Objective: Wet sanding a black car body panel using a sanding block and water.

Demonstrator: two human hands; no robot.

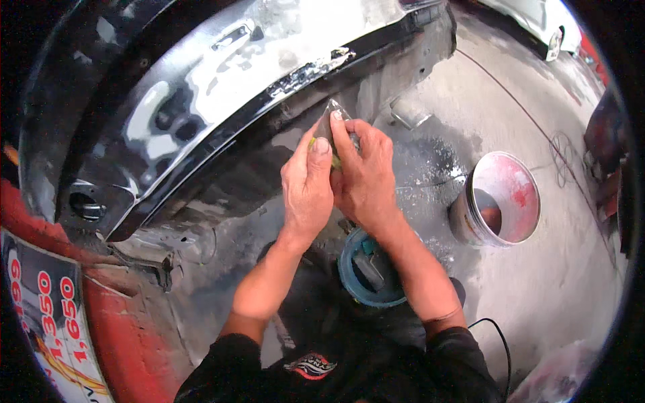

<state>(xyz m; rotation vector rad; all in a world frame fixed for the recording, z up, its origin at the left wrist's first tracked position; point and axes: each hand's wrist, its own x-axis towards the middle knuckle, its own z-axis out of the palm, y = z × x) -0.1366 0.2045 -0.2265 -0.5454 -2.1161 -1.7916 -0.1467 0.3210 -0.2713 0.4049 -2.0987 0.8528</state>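
Note:
Both hands meet in front of me, beside the lower edge of a black car body panel with white and grey sanded patches. Between them is a small dark grey sheet that looks like wet sandpaper, with a bit of yellow-green showing beneath it. My left hand grips its near side, thumb pressed on top. My right hand holds the other side, its index finger stretched along the sheet toward the corner. The fingers underneath are mostly hidden. The sheet appears apart from the panel.
A blue tub holding dark items sits below my right forearm. To the right stands a pail with red stains inside. A hose crosses the grey floor. At lower left is a printed sign; a white car is parked far right.

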